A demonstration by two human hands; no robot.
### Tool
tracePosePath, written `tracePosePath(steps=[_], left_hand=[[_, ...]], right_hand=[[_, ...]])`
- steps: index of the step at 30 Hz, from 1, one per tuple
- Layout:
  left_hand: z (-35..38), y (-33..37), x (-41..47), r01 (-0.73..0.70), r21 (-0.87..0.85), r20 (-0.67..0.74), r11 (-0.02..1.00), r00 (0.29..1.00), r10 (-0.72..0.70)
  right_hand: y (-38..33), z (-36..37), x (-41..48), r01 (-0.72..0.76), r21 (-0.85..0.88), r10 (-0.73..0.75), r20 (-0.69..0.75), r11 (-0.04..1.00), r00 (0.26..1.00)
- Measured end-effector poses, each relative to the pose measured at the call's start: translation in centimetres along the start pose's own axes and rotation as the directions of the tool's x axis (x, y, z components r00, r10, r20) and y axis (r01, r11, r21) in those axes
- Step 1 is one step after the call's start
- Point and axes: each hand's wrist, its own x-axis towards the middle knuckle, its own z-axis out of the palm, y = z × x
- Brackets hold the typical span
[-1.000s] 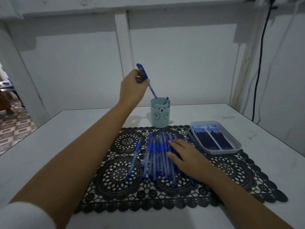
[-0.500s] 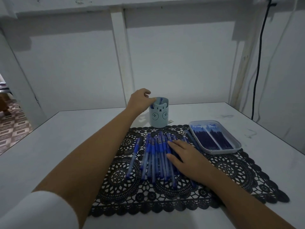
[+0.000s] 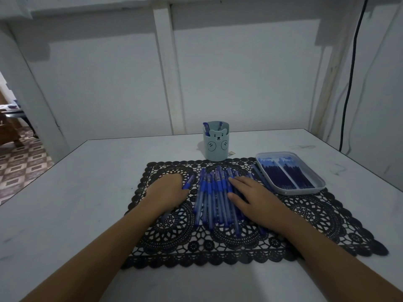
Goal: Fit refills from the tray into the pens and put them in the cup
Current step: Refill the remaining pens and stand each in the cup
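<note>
My left hand [image 3: 168, 190] lies on the left half of the black lace mat [image 3: 338, 214], fingers curled round a single pen [image 3: 188, 182] whose blue grip end pokes out past my knuckles. My right hand [image 3: 255, 198] rests flat, fingers straight, on the right side of the row of pens [image 3: 212, 199] lying side by side at the mat's middle. At the mat's far edge stands the bear-faced cup [image 3: 216, 147], with two pens [image 3: 206, 127] upright inside. The tray [image 3: 305, 189] sits on the mat's far right corner, packed with refills [image 3: 283, 173]. Everything is on the pale table [image 3: 87, 192].
</note>
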Motion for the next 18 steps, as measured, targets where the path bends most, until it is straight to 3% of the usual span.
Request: tracePosePath(steps=[4,7,10,14,18], left_hand=[[-0.1,0.1,-1.5,-0.03,0.065,-0.173,0.997,0.984,0.041],[0.4,0.3,-3.3,-0.173,0.042,-0.323,0.984,0.93,0.177],[1.1,0.6,-4.4,-0.341,0.011,-0.352,0.94,0.879,0.323],[1.8,1.5,-5.2,-0.611,0.053,-0.468,0.79,0.684,0.56],[1.8,1.7,-5.5,-0.675,0.155,-0.53,0.721,0.559,0.638]], right_hand=[[0.1,-0.1,0.0,0.023,0.006,-0.022,-0.029,1.0,0.999],[-0.2,-0.2,0.0,0.068,-0.011,-0.069,-0.144,0.998,0.987],[-1.2,-0.2,-0.2,0.183,-0.123,-0.213,-0.31,0.975,0.927],[-2.3,0.8,-0.5,0.278,-0.306,-0.36,-0.255,0.91,0.897],[-2.3,1.4,-0.3,0.323,-0.365,-0.422,-0.233,0.873,0.876]])
